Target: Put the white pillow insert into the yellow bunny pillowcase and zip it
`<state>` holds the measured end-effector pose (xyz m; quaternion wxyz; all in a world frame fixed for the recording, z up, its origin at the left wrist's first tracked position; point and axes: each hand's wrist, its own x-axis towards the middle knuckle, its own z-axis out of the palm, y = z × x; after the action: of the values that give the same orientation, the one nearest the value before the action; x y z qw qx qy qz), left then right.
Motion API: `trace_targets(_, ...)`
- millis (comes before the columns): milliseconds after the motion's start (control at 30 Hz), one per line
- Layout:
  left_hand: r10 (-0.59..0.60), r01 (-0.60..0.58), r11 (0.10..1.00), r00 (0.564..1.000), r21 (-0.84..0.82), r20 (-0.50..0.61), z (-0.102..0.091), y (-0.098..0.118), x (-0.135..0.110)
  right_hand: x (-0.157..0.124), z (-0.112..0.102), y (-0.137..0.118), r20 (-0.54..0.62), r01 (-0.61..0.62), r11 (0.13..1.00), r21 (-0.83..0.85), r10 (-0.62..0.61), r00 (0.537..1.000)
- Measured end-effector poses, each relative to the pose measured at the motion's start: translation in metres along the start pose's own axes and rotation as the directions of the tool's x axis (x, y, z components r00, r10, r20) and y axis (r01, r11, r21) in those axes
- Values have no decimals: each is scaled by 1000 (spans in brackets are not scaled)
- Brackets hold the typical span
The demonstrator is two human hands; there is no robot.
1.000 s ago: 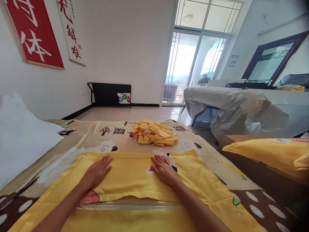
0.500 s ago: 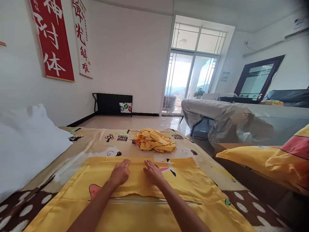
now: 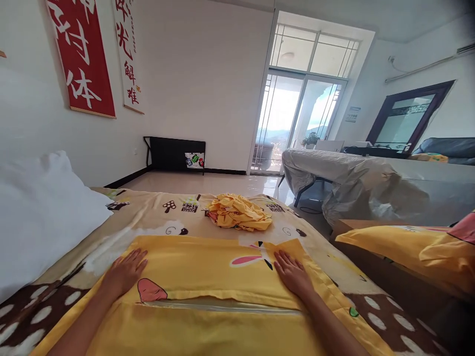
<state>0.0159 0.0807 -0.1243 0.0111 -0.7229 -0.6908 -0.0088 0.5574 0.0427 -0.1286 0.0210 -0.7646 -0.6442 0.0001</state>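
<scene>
A yellow pillowcase (image 3: 200, 262) with a printed rabbit and pink shapes lies spread flat in front of me. A slit or zip opening (image 3: 222, 307) runs across it. My left hand (image 3: 128, 269) rests flat on its upper left part, fingers stretched out. On the upper right part, beside the rabbit print, my right hand (image 3: 291, 272) lies flat with its fingers extended. Neither hand grips anything. Just beyond the pillowcase sits a crumpled heap of yellow cloth (image 3: 239, 212).
A patterned beige and brown blanket (image 3: 148, 212) covers the surface underneath. To the left is a white pillow (image 3: 48, 212). At the right, a yellow printed pillow (image 3: 401, 244) lies near a plastic-covered table (image 3: 356, 183). A folded black frame (image 3: 174, 154) leans by the far wall.
My hands have slid apart along the pillowcase, the left one outward to the left and the right one outward to the right. More of the rabbit print shows. The view has shifted slightly.
</scene>
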Motion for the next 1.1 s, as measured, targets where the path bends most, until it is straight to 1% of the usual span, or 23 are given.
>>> trace_targets(33,-28,28,1000,1000,14,5,-4,0,-3,-4,-5,-1,-4,-34,999,-18,34,999)
trace_targets(67,-53,53,999,999,14,-1,-10,7,-5,-7,-10,-9,-13,-58,998,-22,58,998)
trace_targets(100,-60,60,998,998,2,-18,-16,21,-6,-11,-15,-24,-24,-65,998,-16,65,998)
trace_targets(133,-39,39,999,998,-16,-46,-23,41,-5,-15,-19,-45,-36,-45,999,-2,45,998)
trace_targets(167,11,-15,999,997,-52,-76,-28,65,-5,-19,-22,-71,-49,2,1000,18,-1,999)
trace_targets(233,128,-137,985,988,-108,-86,-33,119,-2,-28,-22,-130,-59,140,988,68,-136,989)
trace_targets(300,199,-207,967,978,-150,-71,-27,166,-1,-36,-15,-185,-63,248,962,119,-241,968)
trace_targets(333,219,-226,960,974,-167,-59,-22,183,-1,-40,-10,-205,-59,283,949,136,-277,959)
trace_targets(367,236,-241,954,970,-180,-53,-17,193,-3,-42,-5,-219,-57,315,936,158,-310,949)
trace_targets(400,245,-250,949,968,-190,-51,-11,196,-5,-44,0,-225,-58,341,922,186,-336,940)
trace_targets(433,249,-255,947,967,-196,-52,-6,192,-7,-43,4,-223,-59,354,910,214,-350,935)
trace_targets(467,247,-252,947,968,-199,-54,-2,180,-9,-41,6,-214,-59,348,907,237,-344,937)
trace_targets(500,234,-240,950,971,-199,-56,1,162,-11,-39,8,-199,-55,317,915,249,-314,948)
trace_targets(600,142,-149,972,989,-181,-52,7,86,-15,-31,7,-131,-37,123,973,194,-118,992)
trace_targets(667,43,-56,990,994,-132,-104,12,32,-18,-31,6,-83,-22,11,988,156,-7,1000)
trace_targets(733,-9,-12,993,985,-121,-174,15,-9,-23,-34,8,-41,-20,-28,991,134,31,999)
trace_targets(800,-47,15,991,970,-136,-238,14,-32,-30,-41,10,-12,-59,16,992,128,-9,998)
trace_targets(867,-44,-5,989,940,-145,-338,9,-37,-39,-48,11,5,-127,88,986,138,-71,989)
trace_targets(900,-14,-47,989,913,-140,-408,4,-34,-45,-51,10,8,-167,116,982,147,-91,982)
trace_targets(967,115,-196,976,839,-99,-532,-3,-20,-60,-62,4,3,-270,160,974,160,-112,956)
trace_targets(1000,196,-280,958,801,-65,-566,-5,-10,-71,-69,-1,-3,-328,190,968,162,-129,936)
trace_targets(1067,387,-450,893,742,22,-548,0,9,-101,-92,-9,-23,-402,314,937,154,-231,886)
trace_targets(1100,489,-534,842,705,69,-514,7,17,-119,-107,-12,-33,-399,413,899,146,-329,856)
